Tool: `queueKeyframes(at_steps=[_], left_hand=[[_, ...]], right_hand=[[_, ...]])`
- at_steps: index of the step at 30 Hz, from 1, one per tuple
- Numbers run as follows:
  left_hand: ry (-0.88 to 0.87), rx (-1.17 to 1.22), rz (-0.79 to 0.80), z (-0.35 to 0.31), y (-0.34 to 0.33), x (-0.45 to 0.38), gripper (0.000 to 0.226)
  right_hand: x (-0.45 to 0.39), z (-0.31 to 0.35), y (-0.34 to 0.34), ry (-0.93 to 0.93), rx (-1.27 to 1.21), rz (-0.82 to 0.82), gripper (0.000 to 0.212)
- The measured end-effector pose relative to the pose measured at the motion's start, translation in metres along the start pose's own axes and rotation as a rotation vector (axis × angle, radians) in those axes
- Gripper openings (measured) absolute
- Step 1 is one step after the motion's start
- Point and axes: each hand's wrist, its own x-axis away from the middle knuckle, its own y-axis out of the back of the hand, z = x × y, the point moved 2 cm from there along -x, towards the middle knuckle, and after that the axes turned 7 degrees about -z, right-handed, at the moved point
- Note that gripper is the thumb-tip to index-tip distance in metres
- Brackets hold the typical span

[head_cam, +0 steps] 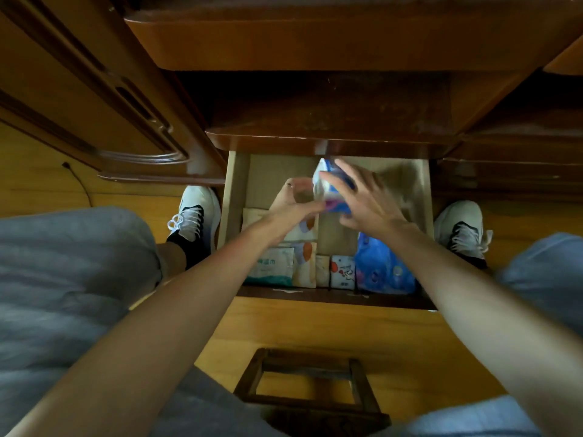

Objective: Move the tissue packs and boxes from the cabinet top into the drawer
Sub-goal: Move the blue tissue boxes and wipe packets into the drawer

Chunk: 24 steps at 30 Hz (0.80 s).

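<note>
The drawer [234,197] stands pulled out below the cabinet top [315,134]. Over its middle, my right hand [362,197] and my left hand [293,200] together hold a blue and white tissue pack [331,187], blurred by motion. My right fingers curl over its top and right side; my left hand grips its lower left. On the drawer floor lie a large blue pack [385,269] at front right, a small white pack [342,272], a teal-printed white pack [271,266] and beige packs [304,263] at front left.
My feet in white shoes [197,212] [462,228] stand on either side of the drawer on the wooden floor. A dark wooden stool [310,386] is beneath me. A cabinet door [94,99] stands to the left, with a black cable [79,181] on the floor.
</note>
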Motion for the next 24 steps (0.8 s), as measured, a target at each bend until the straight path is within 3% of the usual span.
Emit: queueKeyframes(at_steps=[3,5,8,10,13,21,24], left_hand=[[-0.189,-0.671,0.065,0.013,0.019,-0.003,0.071],[-0.210,-1.022,0.182,0.024,0.043,-0.001,0.065],[-0.126,-1.301,0.395,0.037,0.071,0.004,0.055],[-0.176,-1.451,0.436,0.041,0.072,0.006,0.052],[-0.275,-1.477,0.424,0.043,0.063,0.004,0.047],[-0.056,-1.150,0.561,0.014,0.076,-0.004,0.021],[-0.068,-1.071,0.445,-0.006,0.077,-0.014,0.017]], right_hand=[[-0.004,-0.024,-0.009,-0.083,0.145,0.111,0.088],[-0.006,-0.031,-0.013,-0.143,0.157,0.137,0.089],[-0.015,-0.025,-0.015,-0.183,0.154,0.114,0.099],[-0.017,-0.021,-0.019,-0.207,0.147,0.096,0.101],[-0.012,-0.018,-0.024,-0.237,0.152,0.094,0.100],[-0.013,-0.011,-0.021,-0.268,0.142,0.120,0.100],[-0.010,-0.011,-0.018,-0.259,0.128,0.108,0.096]])
